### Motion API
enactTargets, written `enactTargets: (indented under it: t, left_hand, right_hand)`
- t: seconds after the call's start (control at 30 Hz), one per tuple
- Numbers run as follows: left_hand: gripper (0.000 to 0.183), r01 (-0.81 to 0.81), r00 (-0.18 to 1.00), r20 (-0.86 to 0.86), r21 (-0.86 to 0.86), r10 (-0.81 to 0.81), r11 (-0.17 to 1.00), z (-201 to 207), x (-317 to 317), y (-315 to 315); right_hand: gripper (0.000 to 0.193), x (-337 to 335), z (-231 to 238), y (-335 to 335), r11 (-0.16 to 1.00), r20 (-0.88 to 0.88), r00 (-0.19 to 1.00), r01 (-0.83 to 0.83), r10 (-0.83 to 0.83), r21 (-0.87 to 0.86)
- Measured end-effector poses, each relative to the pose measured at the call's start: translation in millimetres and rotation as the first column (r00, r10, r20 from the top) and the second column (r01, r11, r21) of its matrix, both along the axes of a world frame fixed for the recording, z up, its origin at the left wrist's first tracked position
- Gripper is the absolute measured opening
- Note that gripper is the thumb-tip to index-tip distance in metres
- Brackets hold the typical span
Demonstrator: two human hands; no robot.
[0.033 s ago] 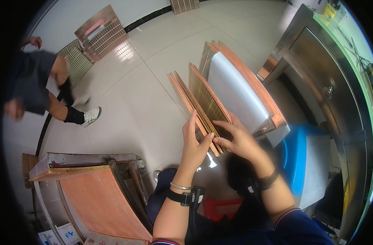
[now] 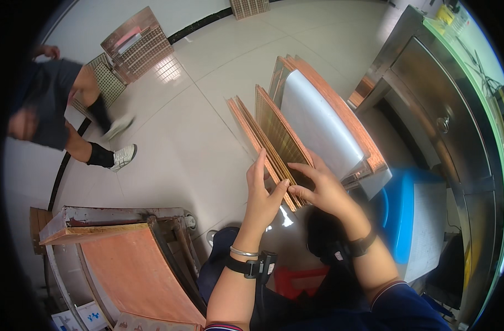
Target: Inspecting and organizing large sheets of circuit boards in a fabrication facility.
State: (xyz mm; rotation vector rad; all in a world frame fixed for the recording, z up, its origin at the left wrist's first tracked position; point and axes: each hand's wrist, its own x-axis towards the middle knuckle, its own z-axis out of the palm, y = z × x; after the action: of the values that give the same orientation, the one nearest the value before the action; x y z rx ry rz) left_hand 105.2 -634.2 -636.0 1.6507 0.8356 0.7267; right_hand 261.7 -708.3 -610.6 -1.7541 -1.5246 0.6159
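Several thin copper-coloured boards (image 2: 249,124) stand on edge in front of me, fanned into two groups with a narrow gap between. My left hand (image 2: 263,193) grips the left group, fingers along its outer face and thumb on the near edge. Around the near end of the right group of boards (image 2: 278,118) is my right hand (image 2: 328,190); its thumb and index finger reach into the gap, and the other fingers are partly hidden behind the board. The two thumbs almost meet. To the right, a thicker stack of copper boards (image 2: 343,110) leans with a pale silvery sheet (image 2: 318,124) on its face.
A metal bench (image 2: 428,77) with a green top runs along the right, a blue bin (image 2: 401,215) below it. At lower left stands a worn rack (image 2: 125,212) with a large copper sheet (image 2: 136,265). A person (image 2: 59,105) walks at left, near perforated panels (image 2: 144,52) against the wall.
The person at left has swung the rear leg and foot forward, to the right, and the arms have shifted. My hands and the boards look the same.
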Motion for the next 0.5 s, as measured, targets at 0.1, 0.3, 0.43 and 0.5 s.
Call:
enactTargets:
  t: [0.1,0.3,0.43,0.5]
  left_hand:
    - [0.075,0.007,1.000,0.006,-0.016,-0.007,1.000,-0.4,-0.3,0.2]
    - [0.075,0.008,1.000,0.003,-0.042,-0.008,0.999,0.0,0.3,0.2]
    - [0.073,-0.012,0.999,-0.043,0.055,0.015,0.998,-4.5,-1.3,0.5]
    - [0.073,-0.011,0.999,-0.039,0.052,0.013,0.999,-2.6,-0.7,-0.1]
  right_hand:
    - [0.048,-0.1,0.4,0.1,1.000,-0.010,1.000,0.000,0.000,-0.002]
    - [0.052,1.5,2.3,-0.5,0.999,-0.020,1.000,-0.022,0.021,-0.043]
    - [0.052,0.3,3.0,-0.3,0.999,-0.016,1.000,-0.026,0.025,-0.040]
    - [0.052,0.3,3.7,-1.0,0.998,-0.030,0.999,-0.023,0.021,-0.052]
